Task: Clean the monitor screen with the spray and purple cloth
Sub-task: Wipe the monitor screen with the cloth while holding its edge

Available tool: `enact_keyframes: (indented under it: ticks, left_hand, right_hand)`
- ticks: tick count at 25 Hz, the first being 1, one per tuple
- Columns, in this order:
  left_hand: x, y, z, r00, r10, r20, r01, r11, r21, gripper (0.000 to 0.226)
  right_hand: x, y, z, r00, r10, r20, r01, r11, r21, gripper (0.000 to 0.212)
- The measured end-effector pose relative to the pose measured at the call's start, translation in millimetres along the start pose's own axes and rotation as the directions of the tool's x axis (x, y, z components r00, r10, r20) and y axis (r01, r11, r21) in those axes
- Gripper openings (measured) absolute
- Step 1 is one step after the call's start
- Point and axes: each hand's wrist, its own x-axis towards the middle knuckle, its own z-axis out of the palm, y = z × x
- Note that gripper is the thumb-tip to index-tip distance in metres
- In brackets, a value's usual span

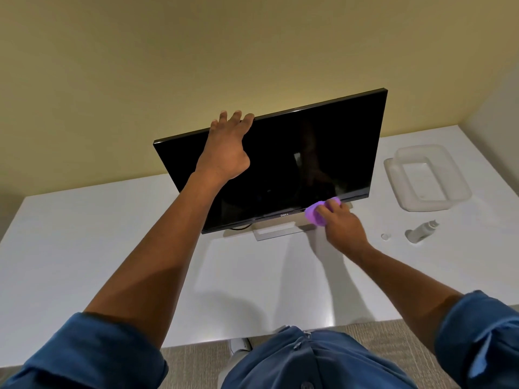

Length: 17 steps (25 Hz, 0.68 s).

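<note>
Right hand (341, 220) gripped the purple cloth (316, 214) at the monitor screen (280, 164) bottom-right edge; left hand (227, 144) clasped its top edge, unwiped width extending leftward.

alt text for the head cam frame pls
A person's right hand presses a purple cloth to the lower edge of a dark monitor while the left hand grips its top edge. A spray bottle lies on the white desk.
</note>
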Motion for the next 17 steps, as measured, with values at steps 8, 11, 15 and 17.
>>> enact_keyframes:
  ticks: [8, 11, 15, 17]
  left_hand:
    - [2.1, -3.6, 2.3, 1.000, 0.013, -0.003, -0.013, 1.000, -0.004, 0.082]
    - [2.4, -5.2, 2.1, 1.000, 0.021, -0.009, -0.021, 1.000, 0.004, 0.083]
    - [3.0, -5.9, 0.3, 0.999, 0.041, 0.000, -0.041, 0.999, 0.023, 0.083]
    - [2.1, -7.2, 0.3, 0.999, 0.050, 0.001, -0.050, 0.999, 0.022, 0.084]
  right_hand:
    - [1.7, 42.6, -30.0, 0.948, 0.304, -0.098, -0.296, 0.951, 0.084, 0.041]
    - [6.6, 13.3, -25.9, 0.958, 0.284, -0.030, -0.279, 0.952, 0.123, 0.040]
    - [10.9, -44.0, -16.8, 0.970, 0.232, 0.067, -0.239, 0.962, 0.131, 0.035]
    - [12.9, -76.9, -11.7, 0.977, 0.189, 0.101, -0.201, 0.971, 0.129, 0.034]
